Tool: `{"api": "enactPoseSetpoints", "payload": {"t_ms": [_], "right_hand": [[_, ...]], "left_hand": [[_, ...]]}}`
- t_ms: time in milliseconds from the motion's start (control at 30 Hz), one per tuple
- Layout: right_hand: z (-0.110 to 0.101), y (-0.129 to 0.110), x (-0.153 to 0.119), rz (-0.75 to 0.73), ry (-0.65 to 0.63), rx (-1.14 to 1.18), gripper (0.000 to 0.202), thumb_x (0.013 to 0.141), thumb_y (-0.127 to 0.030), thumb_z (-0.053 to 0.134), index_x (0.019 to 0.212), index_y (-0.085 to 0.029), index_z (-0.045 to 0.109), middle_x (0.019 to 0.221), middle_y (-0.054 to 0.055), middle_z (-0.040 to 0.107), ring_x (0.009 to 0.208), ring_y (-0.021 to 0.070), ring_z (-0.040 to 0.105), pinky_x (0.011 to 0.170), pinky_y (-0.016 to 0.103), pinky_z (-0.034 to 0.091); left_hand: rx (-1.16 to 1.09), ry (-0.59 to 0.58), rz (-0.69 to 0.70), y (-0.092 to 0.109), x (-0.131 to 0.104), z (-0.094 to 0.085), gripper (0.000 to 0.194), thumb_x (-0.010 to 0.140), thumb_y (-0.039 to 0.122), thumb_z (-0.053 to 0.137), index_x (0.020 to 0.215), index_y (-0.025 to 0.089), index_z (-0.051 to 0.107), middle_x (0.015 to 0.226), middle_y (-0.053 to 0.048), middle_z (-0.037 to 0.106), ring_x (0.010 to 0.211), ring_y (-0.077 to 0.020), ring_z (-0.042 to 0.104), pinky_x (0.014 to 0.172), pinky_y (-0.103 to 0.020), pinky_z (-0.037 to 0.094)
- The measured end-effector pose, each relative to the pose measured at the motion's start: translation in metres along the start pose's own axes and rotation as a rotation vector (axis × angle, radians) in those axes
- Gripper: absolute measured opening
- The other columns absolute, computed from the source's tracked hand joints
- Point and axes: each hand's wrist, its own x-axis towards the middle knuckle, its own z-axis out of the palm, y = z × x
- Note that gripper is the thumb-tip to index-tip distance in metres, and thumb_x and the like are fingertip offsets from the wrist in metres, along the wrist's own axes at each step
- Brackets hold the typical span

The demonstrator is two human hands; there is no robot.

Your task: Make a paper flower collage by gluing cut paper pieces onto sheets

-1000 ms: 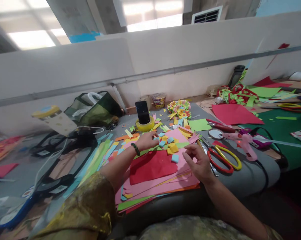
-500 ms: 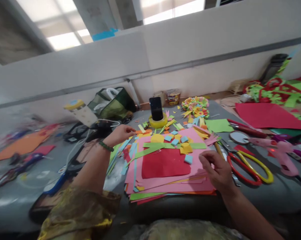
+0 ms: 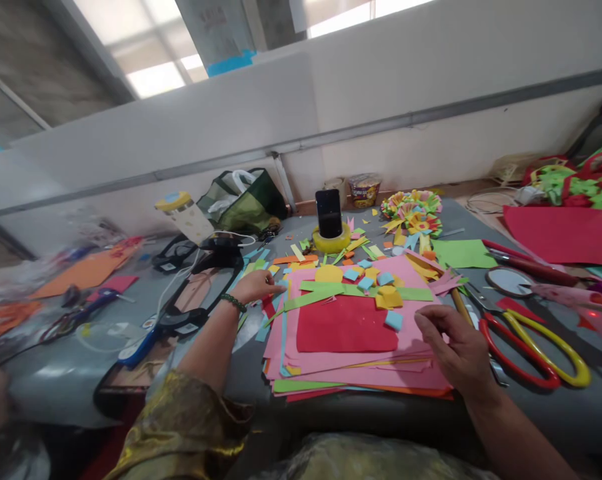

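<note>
A stack of coloured felt sheets (image 3: pixel 331 363), mostly pink, lies before me with a red felt piece (image 3: pixel 343 327) on top. Across it run green felt strips (image 3: pixel 411 293). Small blue squares (image 3: pixel 393 321) and yellow pieces (image 3: pixel 389 297) are scattered there. At the stack's upper left edge is my left hand (image 3: pixel 253 287), index finger stretched out near the loose strips, nothing visible in it. Over the stack's right edge, my right hand (image 3: pixel 455 343) hovers with loosely bent fingers, thumb and index apart, holding nothing visible. Scissors (image 3: pixel 523 347) with red and yellow handles lie right of it.
A phone (image 3: pixel 329 212) stands in a yellow tape roll (image 3: pixel 331 240) behind the stack. A pink glue gun (image 3: pixel 575 300) lies far right. To the left are a cup (image 3: pixel 185 217), cables and a blue-handled tool (image 3: pixel 135 350). A blurred shape shows at the left edge.
The view has swung left, so the table things sit further right. My left hand has come closer to the stack's upper left edge. My right hand stays by the right edge.
</note>
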Motion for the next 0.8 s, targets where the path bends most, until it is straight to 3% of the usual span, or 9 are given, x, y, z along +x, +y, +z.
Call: {"api": "enactPoseSetpoints", "payload": {"t_ms": [133, 233, 333, 467, 800], "right_hand": [[-0.001, 0.004, 0.000, 0.001, -0.033, -0.008, 0.025, 0.093, -0.045, 0.059, 0.083, -0.023, 0.064, 0.060, -0.002, 0.055, 0.050, 0.0122, 0.046, 0.048, 0.026, 0.041], [-0.001, 0.007, 0.001, -0.020, -0.046, -0.009, 0.024, 0.093, -0.044, 0.059, 0.083, -0.023, 0.065, 0.059, -0.002, 0.056, 0.048, 0.0119, 0.047, 0.046, 0.025, 0.040], [-0.001, 0.008, 0.002, -0.017, -0.041, -0.024, 0.026, 0.093, -0.045, 0.058, 0.082, -0.023, 0.066, 0.059, -0.002, 0.056, 0.047, 0.0119, 0.047, 0.045, 0.025, 0.041], [-0.002, 0.006, 0.005, -0.060, -0.076, -0.065, 0.032, 0.092, -0.049, 0.057, 0.079, -0.022, 0.066, 0.056, -0.002, 0.057, 0.044, 0.0112, 0.047, 0.041, 0.023, 0.040], [-0.003, 0.000, 0.010, -0.088, -0.113, -0.116, 0.035, 0.092, -0.051, 0.056, 0.077, -0.021, 0.064, 0.053, -0.002, 0.058, 0.041, 0.0100, 0.050, 0.040, 0.021, 0.042]], "left_hand": [[-0.067, -0.026, 0.018, -0.002, 0.000, 0.000, 0.033, 0.067, 0.049, 0.067, 0.055, 0.022, 0.054, 0.060, -0.001, 0.062, 0.065, -0.0195, 0.058, 0.058, -0.027, 0.039], [-0.080, 0.080, -0.028, -0.011, 0.003, -0.007, 0.034, 0.075, 0.050, 0.058, 0.057, 0.022, 0.055, 0.064, -0.004, 0.064, 0.070, -0.0211, 0.059, 0.061, -0.028, 0.039], [-0.067, 0.150, -0.077, -0.021, 0.006, -0.012, 0.026, 0.070, 0.044, 0.063, 0.058, 0.022, 0.054, 0.065, -0.005, 0.063, 0.073, -0.0229, 0.059, 0.060, -0.028, 0.037], [-0.086, 0.110, -0.100, -0.026, 0.011, -0.007, 0.027, 0.059, 0.036, 0.070, 0.049, 0.023, 0.049, 0.051, 0.000, 0.051, 0.060, -0.0191, 0.053, 0.055, -0.027, 0.032], [-0.220, 0.144, -0.089, -0.027, 0.010, -0.003, 0.042, 0.060, 0.035, 0.067, 0.042, 0.022, 0.031, 0.047, 0.007, 0.028, 0.052, -0.0103, 0.029, 0.053, -0.026, 0.022]]}}
